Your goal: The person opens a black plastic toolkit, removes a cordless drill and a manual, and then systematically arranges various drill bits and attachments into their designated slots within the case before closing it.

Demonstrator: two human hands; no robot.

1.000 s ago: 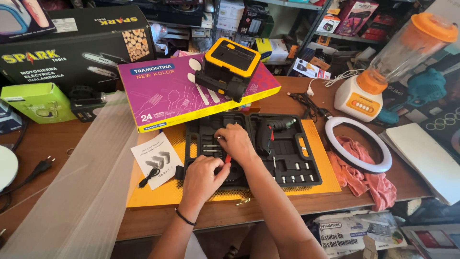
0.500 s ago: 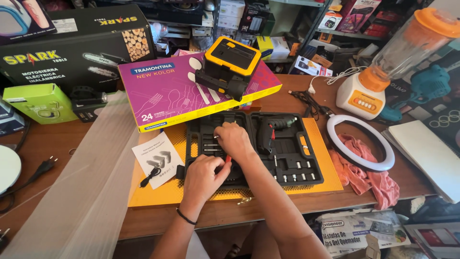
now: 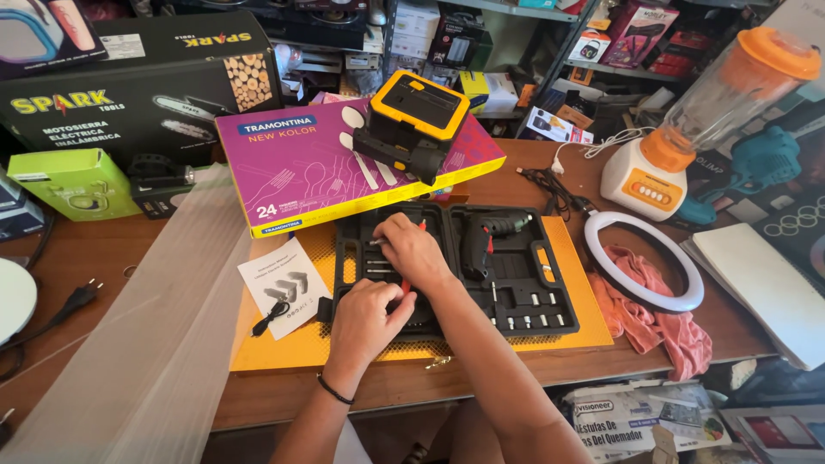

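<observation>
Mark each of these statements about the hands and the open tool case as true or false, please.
1. Both hands, the left hand and the right hand, are over the black tool case. True.
2. The cordless screwdriver lies outside the case. False: it sits in its slot in the case.
3. A white ring light lies to the right of the case. True.
4. The blender has a green base. False: its base is white and orange.
5. The left wrist wears a dark band. True.

Hardly anything has shifted: the right hand [image 3: 415, 249] has edged slightly toward the left side of the black tool case [image 3: 455, 271]. The left hand [image 3: 368, 318] has crept a little closer beneath it, by the case's near edge.
</observation>
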